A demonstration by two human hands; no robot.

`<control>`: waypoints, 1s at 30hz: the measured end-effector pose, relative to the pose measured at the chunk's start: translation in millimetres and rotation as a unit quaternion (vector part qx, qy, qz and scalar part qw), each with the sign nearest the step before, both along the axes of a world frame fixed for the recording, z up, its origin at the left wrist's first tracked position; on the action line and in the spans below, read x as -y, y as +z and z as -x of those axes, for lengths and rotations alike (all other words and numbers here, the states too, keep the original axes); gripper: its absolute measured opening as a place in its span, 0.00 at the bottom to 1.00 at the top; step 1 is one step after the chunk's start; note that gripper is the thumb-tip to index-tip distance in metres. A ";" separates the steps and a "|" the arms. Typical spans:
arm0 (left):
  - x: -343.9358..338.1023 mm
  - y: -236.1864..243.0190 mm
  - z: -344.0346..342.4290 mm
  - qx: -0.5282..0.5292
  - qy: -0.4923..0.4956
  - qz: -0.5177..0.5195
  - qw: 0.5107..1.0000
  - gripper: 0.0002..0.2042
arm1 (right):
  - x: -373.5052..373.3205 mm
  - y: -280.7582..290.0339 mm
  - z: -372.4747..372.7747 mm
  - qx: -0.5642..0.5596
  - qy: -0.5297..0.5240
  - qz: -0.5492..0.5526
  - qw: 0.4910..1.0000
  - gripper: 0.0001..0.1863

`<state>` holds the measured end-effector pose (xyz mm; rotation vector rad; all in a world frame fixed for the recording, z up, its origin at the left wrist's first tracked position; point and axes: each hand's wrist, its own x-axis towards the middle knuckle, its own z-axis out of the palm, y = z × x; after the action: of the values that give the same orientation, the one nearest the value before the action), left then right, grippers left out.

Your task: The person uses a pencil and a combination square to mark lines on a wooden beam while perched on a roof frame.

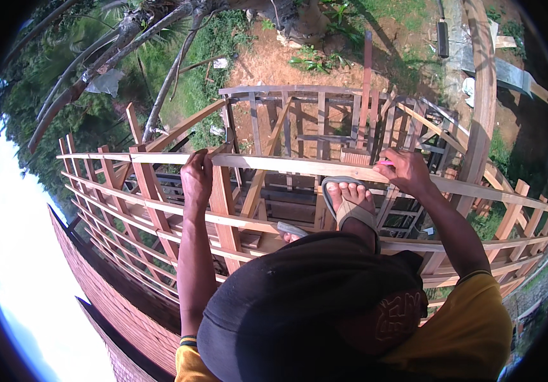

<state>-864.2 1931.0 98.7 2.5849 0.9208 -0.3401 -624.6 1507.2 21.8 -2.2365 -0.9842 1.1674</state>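
A long pale wooden batten [293,165] runs across the timber frame from left to right. My left hand [197,180] is closed on it, fingers over its upper edge, beside an upright rafter [221,204]. Further right, my right hand [409,172] is closed in a pinch at the same batten. A small pink thing [386,163] shows between its thumb and fingers; too little of it is visible to tell its kind. Between the hands my sandalled foot [352,198] is planted just below the batten. The other sandal [293,230] is partly hidden by a dark cap.
More battens [255,223] cross the rafters below, with open gaps between them. Bare branches [105,54] reach in at the upper left. A thick beam [481,95] rises on the right. Tiled roofing [105,280] lies at the lower left; the ground is far below.
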 end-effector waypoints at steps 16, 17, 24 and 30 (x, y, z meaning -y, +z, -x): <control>-2.4 1.4 3.1 -0.012 -0.003 0.016 1.000 0.09 | -111.1 -13.3 12.0 -0.080 -0.052 -0.122 0.988 0.15; -3.6 -0.1 4.7 -0.017 0.004 0.015 1.000 0.11 | -139.8 -18.6 25.3 -0.102 -0.048 -0.130 0.985 0.14; -5.1 -0.5 2.4 -0.010 -0.014 0.000 1.000 0.10 | -296.7 -73.5 125.0 -0.277 0.027 -0.088 0.957 0.14; -3.7 -1.6 9.9 0.001 0.012 0.020 1.000 0.10 | -336.7 -95.7 154.7 -0.261 0.114 -0.016 0.958 0.16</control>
<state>-874.1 1934.7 97.1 2.5344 0.9337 -0.3455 -779.3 1843.9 -73.9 -1.6740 -1.0331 1.7116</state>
